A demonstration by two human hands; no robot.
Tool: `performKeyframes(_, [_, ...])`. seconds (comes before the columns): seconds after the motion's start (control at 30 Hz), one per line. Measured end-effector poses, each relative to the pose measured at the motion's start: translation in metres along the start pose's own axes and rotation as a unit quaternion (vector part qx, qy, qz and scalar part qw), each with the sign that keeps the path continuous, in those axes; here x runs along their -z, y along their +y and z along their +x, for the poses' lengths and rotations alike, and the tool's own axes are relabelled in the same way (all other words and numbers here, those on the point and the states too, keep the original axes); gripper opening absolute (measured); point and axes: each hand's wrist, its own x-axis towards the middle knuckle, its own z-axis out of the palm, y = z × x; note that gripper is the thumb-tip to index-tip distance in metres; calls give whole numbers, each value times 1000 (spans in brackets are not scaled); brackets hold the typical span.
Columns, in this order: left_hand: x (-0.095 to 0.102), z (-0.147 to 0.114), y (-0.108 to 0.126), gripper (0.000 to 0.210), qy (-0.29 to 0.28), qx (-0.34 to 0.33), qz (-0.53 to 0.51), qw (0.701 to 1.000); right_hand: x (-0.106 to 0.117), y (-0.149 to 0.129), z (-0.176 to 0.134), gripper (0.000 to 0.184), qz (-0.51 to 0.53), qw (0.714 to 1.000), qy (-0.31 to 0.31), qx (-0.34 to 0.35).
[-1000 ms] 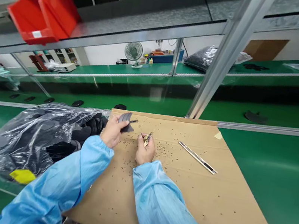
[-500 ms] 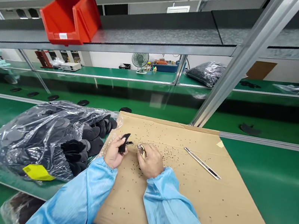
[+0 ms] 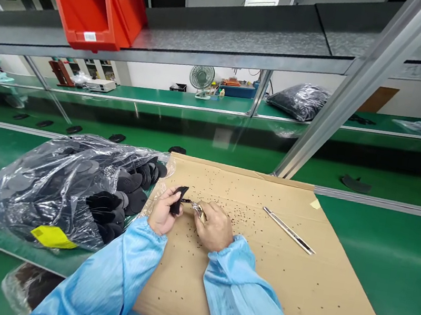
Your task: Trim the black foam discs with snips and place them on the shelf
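Observation:
My left hand (image 3: pixel 162 214) is closed on a thin, curved black piece (image 3: pixel 177 200), pinched upright between thumb and fingers. A narrow black tab (image 3: pixel 186 201) sticks out from the piece to the right. My right hand (image 3: pixel 215 226) is wrapped round small metal clippers (image 3: pixel 198 209), whose silver tip meets the end of that tab. Most of the tool is hidden in my fingers. Beneath both hands lies a cardboard sheet (image 3: pixel 244 296) strewn with many tiny black bits. Left of my hands, a clear plastic bag (image 3: pixel 30 187) spills similar black pieces (image 3: pixel 135 201).
A slim silver-and-black knife-like tool (image 3: pixel 289 230) lies on the cardboard to the right. Behind it a metal post (image 3: pixel 328 123) slants up to a shelf holding a red bin (image 3: pixel 101 12). Several black pieces lie along the green strip (image 3: pixel 227 152) beyond. A yellow tag (image 3: pixel 53 237) rests on the bag.
The clippers and the black piece's tab have come together, closing the small gap between them. The view has tilted slightly, so the shelf and red bin appear higher.

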Motion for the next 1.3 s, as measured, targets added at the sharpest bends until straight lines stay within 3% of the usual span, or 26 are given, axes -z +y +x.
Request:
performKeyframes(0.33, [2, 1, -2, 36, -15, 23, -25, 999, 6, -1, 2, 27, -57, 998, -19, 5])
performKeyframes(0.7, [5, 3, -2, 34, -13, 36, -26, 999, 8, -3, 2, 27, -72, 995, -61, -30])
performKeyframes(1.17, [3, 3, -3, 41, -8, 37, 2, 999, 5, -2, 1, 27, -34, 996, -58, -64])
performKeyframes(1.3, [2, 3, -3, 43, -9, 31, -7, 999, 6, -3, 3, 23, 20, 994, -59, -91])
